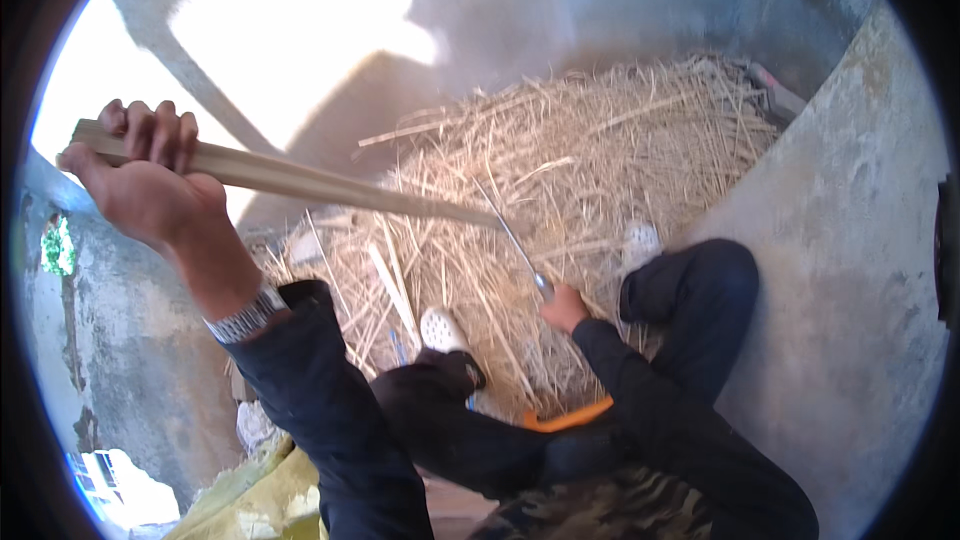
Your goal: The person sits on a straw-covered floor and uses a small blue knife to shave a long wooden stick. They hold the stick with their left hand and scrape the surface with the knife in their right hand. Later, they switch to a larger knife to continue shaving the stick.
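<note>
My left hand (155, 175) is raised at the upper left, its fingers wrapped round the end of a long, pale strip (330, 185) that looks like split bamboo or wood. The strip slants down to the right, and its far end blurs near the blade. Low at the centre right, my right hand (564, 308) grips the handle of a long, thin-bladed knife (514, 238). Its blade points up and to the left, close to the strip's far end; whether they touch, I cannot tell.
A wide heap of pale shavings and split strips (640, 140) covers the floor ahead. Concrete walls (830, 240) stand on both sides. White perforated shoes (442, 330) are on my feet. Something orange (568, 416) lies between my legs, and yellowish sacking (260, 495) at the lower left.
</note>
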`<act>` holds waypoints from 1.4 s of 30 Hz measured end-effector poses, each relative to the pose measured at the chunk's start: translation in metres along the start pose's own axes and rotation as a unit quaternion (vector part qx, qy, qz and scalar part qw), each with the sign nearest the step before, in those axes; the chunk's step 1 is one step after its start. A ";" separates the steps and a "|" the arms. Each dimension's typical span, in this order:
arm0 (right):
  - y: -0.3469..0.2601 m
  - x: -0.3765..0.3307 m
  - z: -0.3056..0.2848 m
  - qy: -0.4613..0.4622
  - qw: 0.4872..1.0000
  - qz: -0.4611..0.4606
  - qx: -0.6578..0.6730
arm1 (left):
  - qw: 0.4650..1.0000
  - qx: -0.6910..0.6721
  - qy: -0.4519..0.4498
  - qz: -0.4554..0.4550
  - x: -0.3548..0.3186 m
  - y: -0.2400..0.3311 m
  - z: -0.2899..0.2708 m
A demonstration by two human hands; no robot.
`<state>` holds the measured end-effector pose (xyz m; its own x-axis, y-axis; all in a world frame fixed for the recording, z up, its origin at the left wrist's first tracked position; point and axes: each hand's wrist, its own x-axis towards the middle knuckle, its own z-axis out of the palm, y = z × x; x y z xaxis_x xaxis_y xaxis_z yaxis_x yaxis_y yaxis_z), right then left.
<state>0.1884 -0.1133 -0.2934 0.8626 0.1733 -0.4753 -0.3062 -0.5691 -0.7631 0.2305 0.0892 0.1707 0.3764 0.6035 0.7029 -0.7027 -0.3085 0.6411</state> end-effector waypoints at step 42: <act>0.073 0.040 0.069 0.046 0.997 -0.006 0.063 | 0.956 -0.166 -0.234 -0.058 0.055 -0.025 -0.104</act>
<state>0.1727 -0.0926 -0.3988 0.8985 0.1013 -0.4271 -0.3381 -0.4609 -0.8205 0.2061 0.2073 0.1612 0.6374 0.2002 0.7440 -0.7638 0.0375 0.6443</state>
